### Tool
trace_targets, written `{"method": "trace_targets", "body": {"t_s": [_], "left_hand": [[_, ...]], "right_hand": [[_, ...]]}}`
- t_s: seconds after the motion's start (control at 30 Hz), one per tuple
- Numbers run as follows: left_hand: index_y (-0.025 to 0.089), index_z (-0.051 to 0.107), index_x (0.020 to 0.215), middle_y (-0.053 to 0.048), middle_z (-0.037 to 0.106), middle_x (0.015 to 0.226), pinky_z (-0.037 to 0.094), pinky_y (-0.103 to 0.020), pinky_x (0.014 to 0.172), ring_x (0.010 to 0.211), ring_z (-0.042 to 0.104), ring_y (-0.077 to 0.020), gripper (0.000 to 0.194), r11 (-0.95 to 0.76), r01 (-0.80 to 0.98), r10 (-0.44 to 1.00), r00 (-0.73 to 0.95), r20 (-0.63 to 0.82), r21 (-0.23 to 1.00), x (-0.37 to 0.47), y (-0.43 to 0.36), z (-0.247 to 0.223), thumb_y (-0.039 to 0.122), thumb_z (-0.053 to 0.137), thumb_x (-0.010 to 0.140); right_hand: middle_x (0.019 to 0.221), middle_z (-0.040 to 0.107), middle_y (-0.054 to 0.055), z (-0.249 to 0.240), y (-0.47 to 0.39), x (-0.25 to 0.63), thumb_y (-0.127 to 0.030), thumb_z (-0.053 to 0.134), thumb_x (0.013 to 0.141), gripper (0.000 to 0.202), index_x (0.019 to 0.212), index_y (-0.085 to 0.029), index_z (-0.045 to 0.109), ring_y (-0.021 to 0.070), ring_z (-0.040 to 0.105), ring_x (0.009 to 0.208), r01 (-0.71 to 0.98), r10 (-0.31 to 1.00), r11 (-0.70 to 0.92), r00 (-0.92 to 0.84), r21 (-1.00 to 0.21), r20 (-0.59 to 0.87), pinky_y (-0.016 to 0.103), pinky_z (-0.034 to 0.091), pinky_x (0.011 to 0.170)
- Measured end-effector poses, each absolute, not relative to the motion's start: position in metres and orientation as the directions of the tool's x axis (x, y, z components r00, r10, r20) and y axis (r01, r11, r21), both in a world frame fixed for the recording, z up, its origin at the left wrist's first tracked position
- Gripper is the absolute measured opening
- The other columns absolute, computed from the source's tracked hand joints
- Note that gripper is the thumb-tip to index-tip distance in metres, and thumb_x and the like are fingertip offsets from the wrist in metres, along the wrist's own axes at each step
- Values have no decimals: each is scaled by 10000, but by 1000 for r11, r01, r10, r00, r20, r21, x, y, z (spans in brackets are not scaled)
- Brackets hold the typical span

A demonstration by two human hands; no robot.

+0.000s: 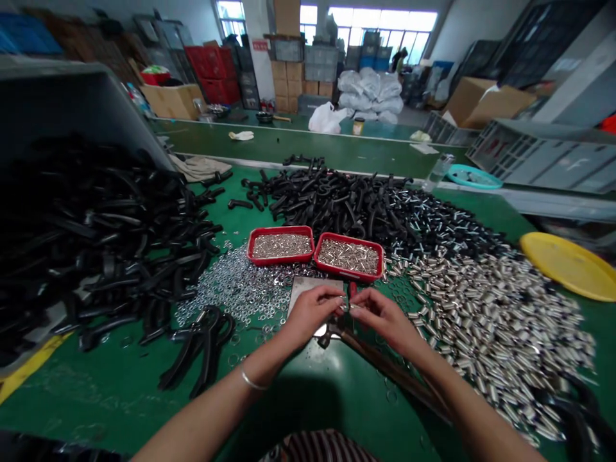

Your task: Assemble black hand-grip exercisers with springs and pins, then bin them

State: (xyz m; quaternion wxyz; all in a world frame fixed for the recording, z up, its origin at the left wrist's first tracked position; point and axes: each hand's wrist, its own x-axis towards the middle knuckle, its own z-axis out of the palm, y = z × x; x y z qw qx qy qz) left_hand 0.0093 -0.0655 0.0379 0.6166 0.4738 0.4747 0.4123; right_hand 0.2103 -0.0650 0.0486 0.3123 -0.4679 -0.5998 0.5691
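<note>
Head view: left hand [312, 313] pinches a small shiny part [343, 304]; right hand [385, 319] pinches a metal piece [355, 307] at 3 o'clock from it, just apart, axis seemingly 9-to-3, details unclear. Hammer [378, 360] at 5 o'clock, handle nearer right hand.

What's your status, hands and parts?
Left hand, right hand: each pinching a small metal part, details unclear. Red trays just beyond. Possible snag: hammer lying close by.
</note>
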Motion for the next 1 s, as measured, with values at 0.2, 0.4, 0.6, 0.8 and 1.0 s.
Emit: {"method": "trace_targets", "body": {"t_s": [0.2,0.4,0.6,0.8,1.0], "left_hand": [[114,698,1000,-56,716,779,540,-299,768,741,680,-163,310,315,-199,931,254,-262,928,-5,-79,41,344,747,798],[104,703,1037,-78,701,804,542,-312,718,725,669,-174,354,290,-194,918,333,-216,937,-22,-87,29,387,725,825],[173,706,1031,-104,703,979,509,-347,887,970,633,-210,220,-400,399,906,306,291,825,-26,-89,25,289,530,970],[189,620,1148,-87,674,1073,516,-347,905,1025,626,-209,234,-467,731,884,362,297,498,-83,-77,39,319,513,985],[26,658,1056,-269,665,1046,507,-456,896,1033,654,-327,288,279,960,956,-280,84,17,-218,-20,43,113,414,931]], "right_hand": [[762,659,-20,42,-64,186,-441,790,768,347,895,-207,567,113,552,599,-23,849,-309,-457,-951,-265,237,424,554],[766,642,-3,36,-70,182,-403,851,712,375,896,-187,607,133,613,688,-229,697,-618,-602,-752,-390,266,479,670],[742,655,-28,21,-70,166,-374,845,728,345,939,-246,602,150,625,685,-284,865,-458,-361,-842,-349,276,496,673],[941,701,22,38,-83,142,-451,787,762,376,1052,-292,609,225,672,793,-238,944,-307,-201,-921,-263,330,550,634],[976,729,51,37,-94,150,-486,820,711,398,1004,-269,660,254,698,821,-95,961,-232,-179,-968,-212,355,580,683]]}}
